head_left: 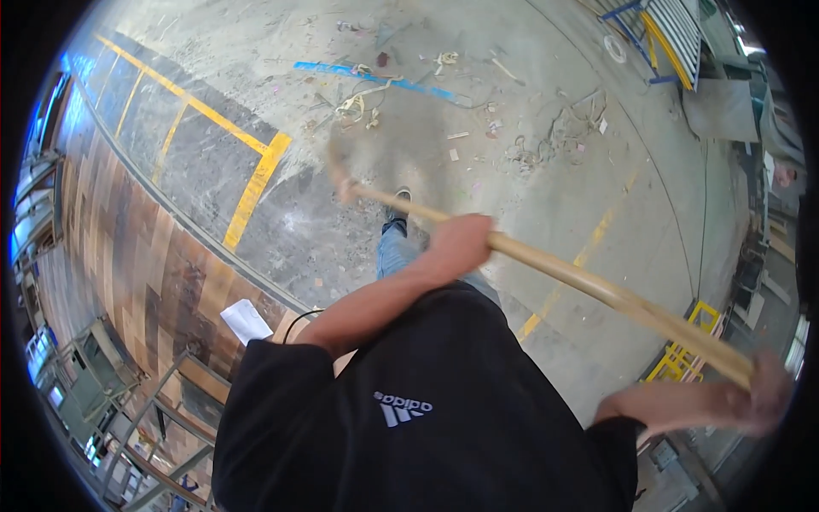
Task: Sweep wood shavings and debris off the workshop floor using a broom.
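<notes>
A broom with a long, light wooden handle (589, 282) runs slantwise across my front, from upper left to lower right. My left hand (463, 242) is closed around the handle at its middle, in front of my body. Out at the far right, my right hand (762, 397), smeared by motion, grips the handle near its top end. The broom's brownish head (343, 175) is down by the floor ahead of my shoe (403, 194), too blurred to show its bristles. Beyond it lie scattered scraps, string and dust (363, 107).
Wood planking (145, 247) with a dark edge strip borders the concrete floor (529, 111) on the left. A white paper (246, 322) lies on it beside metal frames (171, 418). A yellow frame (687, 341) stands at right, a roller rack (670, 38) at upper right.
</notes>
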Tool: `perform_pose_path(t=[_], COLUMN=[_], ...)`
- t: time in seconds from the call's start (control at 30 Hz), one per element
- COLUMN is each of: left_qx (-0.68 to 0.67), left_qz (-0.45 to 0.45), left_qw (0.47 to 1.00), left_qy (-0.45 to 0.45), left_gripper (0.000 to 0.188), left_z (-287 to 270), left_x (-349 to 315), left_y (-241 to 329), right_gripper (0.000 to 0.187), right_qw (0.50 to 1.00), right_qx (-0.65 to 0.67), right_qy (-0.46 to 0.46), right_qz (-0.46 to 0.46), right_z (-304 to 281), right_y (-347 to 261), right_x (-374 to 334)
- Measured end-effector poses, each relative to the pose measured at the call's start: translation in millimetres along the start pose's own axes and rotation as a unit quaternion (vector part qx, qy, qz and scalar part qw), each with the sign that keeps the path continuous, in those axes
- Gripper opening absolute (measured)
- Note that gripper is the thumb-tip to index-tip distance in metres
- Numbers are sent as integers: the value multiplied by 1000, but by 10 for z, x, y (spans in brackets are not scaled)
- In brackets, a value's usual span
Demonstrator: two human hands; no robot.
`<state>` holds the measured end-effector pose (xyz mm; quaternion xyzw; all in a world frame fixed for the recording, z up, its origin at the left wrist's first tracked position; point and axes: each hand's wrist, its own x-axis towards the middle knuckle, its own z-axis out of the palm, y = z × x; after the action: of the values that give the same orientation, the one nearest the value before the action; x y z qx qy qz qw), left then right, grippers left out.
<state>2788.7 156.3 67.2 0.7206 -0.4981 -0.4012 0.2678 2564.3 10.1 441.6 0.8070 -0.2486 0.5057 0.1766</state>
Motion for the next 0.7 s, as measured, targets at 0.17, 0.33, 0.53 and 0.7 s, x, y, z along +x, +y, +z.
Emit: perform_pose_path(t=[0.17,0.33,0.53,0.7], left_qx=[26,-49,-100,-18], left_qz=[-93,114,140,107], left_qw=[995,978,968,989], left_qy=[21,165,185,105], left_gripper=[15,14,9,16], left_z=[608,1512,1715,1328], left_x=[0,884,1575,747], left_y=[-787,-115,939,1383], right_gripper=[33,26,21,31], right_qw=[625,815,783,891], right_qx=[654,434,582,376], right_qy=[-75,17,-30,160], right_qz=[420,384,219,195], right_z=[559,-134,-757,-1584], right_y=[-60,186,437,1155], right_x=[-717,-568,-639,-738])
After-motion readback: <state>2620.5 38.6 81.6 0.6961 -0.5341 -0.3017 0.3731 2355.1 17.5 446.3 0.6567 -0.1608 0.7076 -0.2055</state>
